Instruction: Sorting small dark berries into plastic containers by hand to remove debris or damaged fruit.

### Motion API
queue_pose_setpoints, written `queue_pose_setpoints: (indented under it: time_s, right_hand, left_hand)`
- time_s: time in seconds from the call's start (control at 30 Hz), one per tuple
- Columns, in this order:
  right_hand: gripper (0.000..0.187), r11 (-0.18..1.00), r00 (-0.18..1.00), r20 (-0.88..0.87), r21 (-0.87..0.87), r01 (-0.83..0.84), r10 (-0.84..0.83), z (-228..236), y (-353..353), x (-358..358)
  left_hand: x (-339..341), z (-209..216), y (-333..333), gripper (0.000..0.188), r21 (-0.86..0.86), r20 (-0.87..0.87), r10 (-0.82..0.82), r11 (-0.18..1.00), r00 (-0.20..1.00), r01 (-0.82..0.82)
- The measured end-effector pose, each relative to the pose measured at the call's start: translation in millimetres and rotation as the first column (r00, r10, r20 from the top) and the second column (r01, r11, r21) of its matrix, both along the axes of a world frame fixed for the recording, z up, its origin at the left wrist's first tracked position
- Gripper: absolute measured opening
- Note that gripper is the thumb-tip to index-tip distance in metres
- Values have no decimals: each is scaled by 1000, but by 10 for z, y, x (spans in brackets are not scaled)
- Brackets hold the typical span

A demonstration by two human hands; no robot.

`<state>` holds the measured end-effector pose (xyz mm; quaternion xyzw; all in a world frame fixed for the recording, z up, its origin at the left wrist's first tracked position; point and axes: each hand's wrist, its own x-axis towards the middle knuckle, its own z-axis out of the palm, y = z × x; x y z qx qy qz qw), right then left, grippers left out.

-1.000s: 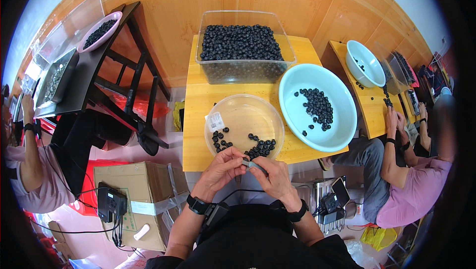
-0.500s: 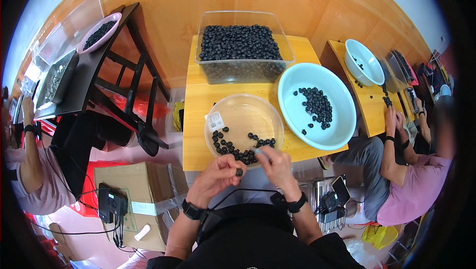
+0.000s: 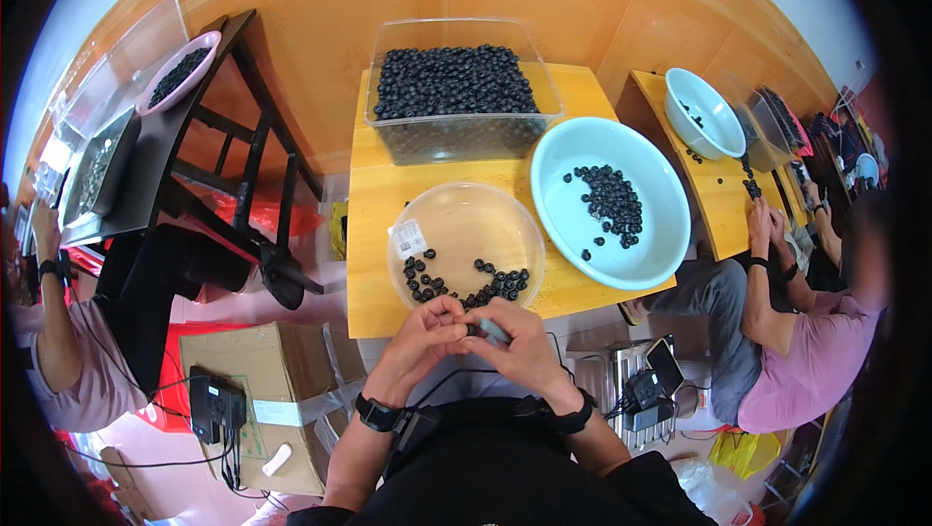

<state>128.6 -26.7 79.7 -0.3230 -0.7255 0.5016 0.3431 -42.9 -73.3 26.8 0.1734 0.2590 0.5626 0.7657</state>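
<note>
My left hand (image 3: 419,340) pinches a small round black piece (image 3: 473,330) just in front of the table's near edge. My right hand (image 3: 529,346) is closed round a small pale blue-grey object (image 3: 494,332), whose kind I cannot make out, and brings it up against the black piece. Both hands meet at the near rim of a shallow clear round tray (image 3: 466,198). Several similar black pieces (image 3: 504,285), some showing a central hole, lie along the tray's near side. A white label (image 3: 408,237) sits at its left.
Behind the tray stands a clear bin (image 3: 466,141) heaped with black pieces. To its right, a light blue basin (image 3: 573,264) holds more, on the yellow table (image 3: 374,264). People work at both sides. A cardboard box (image 3: 291,351) and metal rack (image 3: 592,380) flank me below.
My right hand has come down and left to meet my left hand, bringing the pale blue-grey object against the black piece. The whole view has shifted slightly.
</note>
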Motion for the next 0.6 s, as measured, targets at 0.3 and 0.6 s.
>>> queue_pose_setpoints:
  time_s: [0.3, 0.6]
  right_hand:
    - [31, 765, 810, 117, 429, 481, -575, 38, 670, 609]
    - [30, 841, 862, 160, 362, 403, -482, -134, 440, 548]
  left_hand:
    - [-181, 87, 172, 22, 70, -654, 181, 981, 734, -180]
    - [184, -23, 716, 32, 319, -947, 321, 945, -20, 72]
